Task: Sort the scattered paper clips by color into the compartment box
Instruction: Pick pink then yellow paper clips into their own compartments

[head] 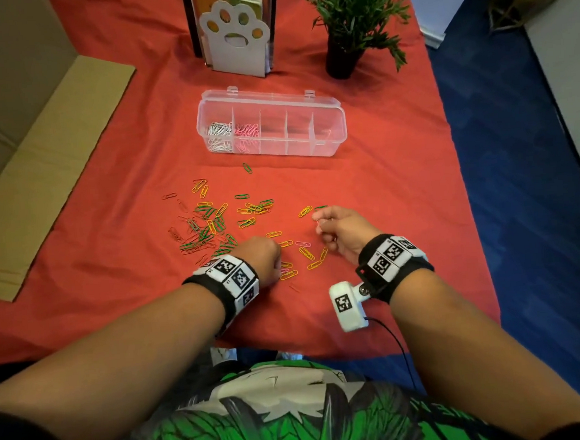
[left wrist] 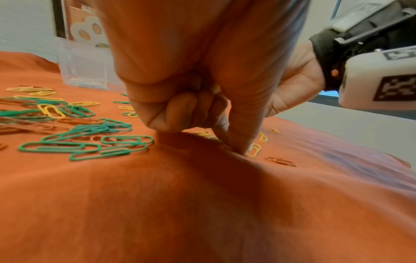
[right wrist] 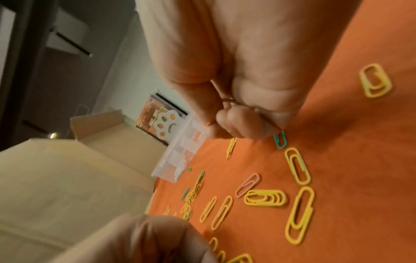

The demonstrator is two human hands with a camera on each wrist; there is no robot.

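The clear compartment box (head: 338,127) stands mid-table, with white clips (head: 219,130) in its left cell and pink clips (head: 248,133) in the one beside it. Green, yellow and red paper clips (head: 213,221) lie scattered on the red cloth in front of it. My left hand (head: 278,265) (left wrist: 236,146) is curled, its thumb and forefinger pinching down onto the cloth at a pink clip (head: 284,271) beside a yellow clip (left wrist: 254,150). To its right, my right hand (head: 320,224) (right wrist: 243,124) hovers just above the cloth, gripping thin red clips (right wrist: 227,101) in its curled fingers.
A white paw-shaped holder (head: 235,41) with booklets and a potted plant (head: 353,19) stand behind the box. Flat cardboard (head: 48,168) lies along the cloth's left side. The table's right edge drops to blue floor (head: 518,169). Loose yellow clips (right wrist: 299,213) lie between my hands.
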